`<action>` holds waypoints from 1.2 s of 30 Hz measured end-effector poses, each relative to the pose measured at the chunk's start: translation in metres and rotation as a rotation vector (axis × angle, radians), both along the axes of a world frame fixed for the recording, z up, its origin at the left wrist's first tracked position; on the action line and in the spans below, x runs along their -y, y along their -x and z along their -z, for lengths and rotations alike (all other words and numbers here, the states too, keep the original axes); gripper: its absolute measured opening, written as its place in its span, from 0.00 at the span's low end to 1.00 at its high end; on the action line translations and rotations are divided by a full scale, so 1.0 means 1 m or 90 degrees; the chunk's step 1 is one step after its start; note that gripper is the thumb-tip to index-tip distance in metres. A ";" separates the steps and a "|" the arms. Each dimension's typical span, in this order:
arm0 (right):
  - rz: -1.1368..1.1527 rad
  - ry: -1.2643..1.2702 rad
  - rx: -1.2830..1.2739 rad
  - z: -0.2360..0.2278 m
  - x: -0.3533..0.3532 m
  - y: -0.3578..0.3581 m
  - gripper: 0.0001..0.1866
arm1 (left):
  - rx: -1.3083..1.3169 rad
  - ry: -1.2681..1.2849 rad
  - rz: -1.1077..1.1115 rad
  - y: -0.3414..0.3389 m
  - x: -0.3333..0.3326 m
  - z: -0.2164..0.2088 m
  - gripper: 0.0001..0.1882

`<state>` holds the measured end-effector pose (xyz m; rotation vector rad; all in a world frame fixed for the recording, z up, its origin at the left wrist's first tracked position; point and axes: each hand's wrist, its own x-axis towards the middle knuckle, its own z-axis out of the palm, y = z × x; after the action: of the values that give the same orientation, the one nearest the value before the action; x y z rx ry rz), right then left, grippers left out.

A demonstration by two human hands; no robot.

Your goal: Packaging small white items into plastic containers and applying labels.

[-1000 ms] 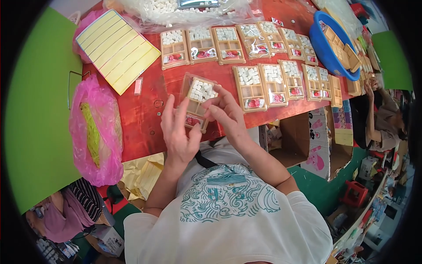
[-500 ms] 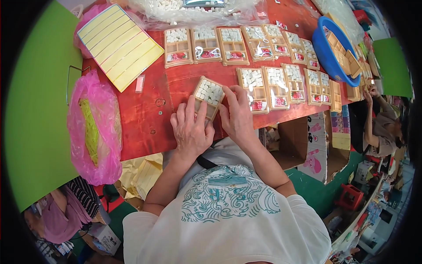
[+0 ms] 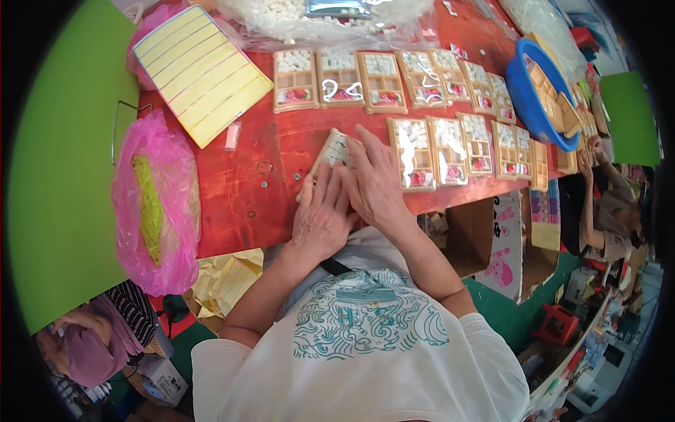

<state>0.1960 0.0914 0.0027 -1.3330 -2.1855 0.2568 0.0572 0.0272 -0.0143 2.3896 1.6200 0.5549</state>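
Observation:
In front of me at the table's near edge is a small tan compartment tray (image 3: 333, 149) with small white blocks in it. My left hand (image 3: 325, 214) grips its near left part, fingers stretched over the blocks. My right hand (image 3: 377, 181) holds its right side, its fingers beside and partly over the left fingertips. Both hands hide much of the tray, which shows as a narrow, slanted strip. Beyond and to the right stand two rows of similar trays (image 3: 415, 156) with shiny clear tops, white blocks and small red packets.
A blue basin (image 3: 524, 91) holding tan trays stands at right. A clear bag of white blocks (image 3: 281, 21) lies at the back. Left are a yellow lined sheet (image 3: 200, 74), a small pink-and-white piece (image 3: 232, 136) and a pink bag (image 3: 179, 204). Another person's arm (image 3: 598, 204) shows far right.
The tray has tilted and shows a narrower face. My right hand has moved over it toward the left hand, and the fingers of both hands now cover most of the tray.

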 end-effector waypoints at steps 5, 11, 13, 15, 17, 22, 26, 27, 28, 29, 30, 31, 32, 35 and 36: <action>-0.080 0.072 0.106 0.018 -0.010 0.014 0.34 | 0.034 0.003 0.084 0.007 -0.001 0.007 0.29; -0.075 0.063 0.161 0.019 -0.030 0.032 0.35 | 0.120 -0.121 0.073 0.026 0.011 -0.003 0.19; -0.079 0.041 0.184 0.019 -0.037 0.039 0.34 | 0.138 -0.123 0.114 0.033 0.016 0.000 0.19; -0.097 0.030 0.196 0.015 -0.040 0.043 0.34 | 0.109 -0.149 0.098 0.037 0.018 -0.003 0.16; -0.120 0.014 0.203 0.014 -0.041 0.047 0.33 | 0.268 -0.058 0.125 0.046 0.016 -0.007 0.15; -0.156 0.036 0.216 0.011 -0.041 0.046 0.33 | 0.421 -0.208 -0.212 0.101 -0.054 -0.031 0.18; -0.183 0.034 0.216 0.011 -0.039 0.047 0.34 | 0.441 -0.290 -0.448 0.186 -0.148 -0.041 0.30; -0.193 0.033 0.217 0.010 -0.038 0.048 0.35 | 0.507 -0.258 -0.511 0.208 -0.167 -0.039 0.33; -0.188 0.024 0.219 0.010 -0.038 0.048 0.36 | 0.506 -0.265 -0.507 0.224 -0.184 -0.039 0.33; -0.185 0.018 0.215 0.010 -0.038 0.048 0.36 | 0.531 -0.208 -0.611 0.238 -0.200 -0.039 0.34; -0.187 0.022 0.213 0.010 -0.038 0.049 0.36 | 0.554 -0.149 -0.716 0.249 -0.211 -0.036 0.35; -0.187 0.026 0.213 0.010 -0.039 0.051 0.36 | 0.554 -0.156 -0.713 0.259 -0.218 -0.028 0.35; -0.186 0.021 0.211 0.009 -0.039 0.051 0.36 | 0.578 -0.137 -0.737 0.266 -0.223 -0.020 0.33; -0.188 0.012 0.203 0.010 -0.040 0.053 0.37 | 0.559 -0.089 -0.747 0.277 -0.232 -0.006 0.27; -0.185 0.012 0.203 0.012 -0.040 0.053 0.37 | 0.514 -0.058 -0.737 0.280 -0.232 -0.003 0.23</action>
<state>0.1426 0.1313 -0.0092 -1.1231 -2.6541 0.1840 -0.2226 0.2594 -0.0117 0.7416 2.3077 1.4949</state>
